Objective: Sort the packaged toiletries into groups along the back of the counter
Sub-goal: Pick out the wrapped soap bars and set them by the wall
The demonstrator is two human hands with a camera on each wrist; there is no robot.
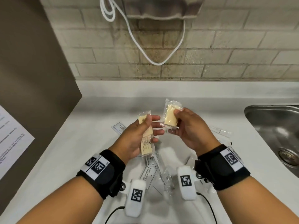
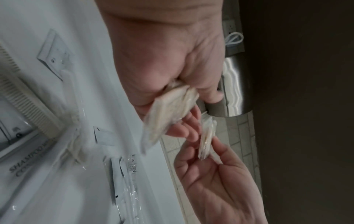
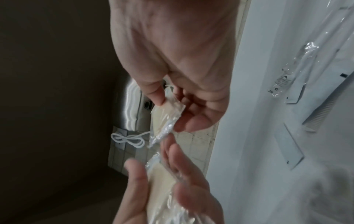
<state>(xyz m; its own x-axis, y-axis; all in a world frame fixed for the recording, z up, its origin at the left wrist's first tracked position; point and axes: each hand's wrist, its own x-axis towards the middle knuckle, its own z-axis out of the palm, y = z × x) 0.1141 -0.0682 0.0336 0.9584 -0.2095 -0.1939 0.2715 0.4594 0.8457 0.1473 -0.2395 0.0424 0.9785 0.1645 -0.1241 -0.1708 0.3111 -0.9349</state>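
Both hands are raised above the white counter (image 1: 97, 110), close together but not touching in the head view. The left hand (image 1: 137, 135) holds several cream soap bars in clear wrappers (image 1: 146, 139), stacked lengthwise across its palm, with the thumb pressed over the top bar and the fingers only partly curled beneath. The right hand (image 1: 187, 128) pinches one wrapped soap bar (image 1: 170, 116) between thumb and fingertips, standing nearly upright, with the crimped end of its wrapper sticking up past the fingers. From the left wrist view the stacked soaps (image 2: 168, 115) show edge-on under the thumb, and the single bar (image 2: 205, 139) sits just beyond them in the other hand (image 2: 216, 181). The right wrist view shows the same pinch (image 3: 166, 115) with the left palm (image 3: 162, 197) open below it. Under the hands, the rest of the toiletries lie loose on the counter, toward its front: flat white sachets printed "shampoo with conditioner" (image 1: 148, 173), another sachet (image 1: 120, 127) further back, a white comb (image 2: 28, 106) in clear film, and crumpled clear-wrapped packets (image 1: 168, 180). A long clear packet (image 1: 221, 131) lies to the right, near the stainless sink (image 1: 275, 126). A white cord (image 1: 145, 42) hangs against the beige tiled wall (image 1: 210, 46) behind the counter.
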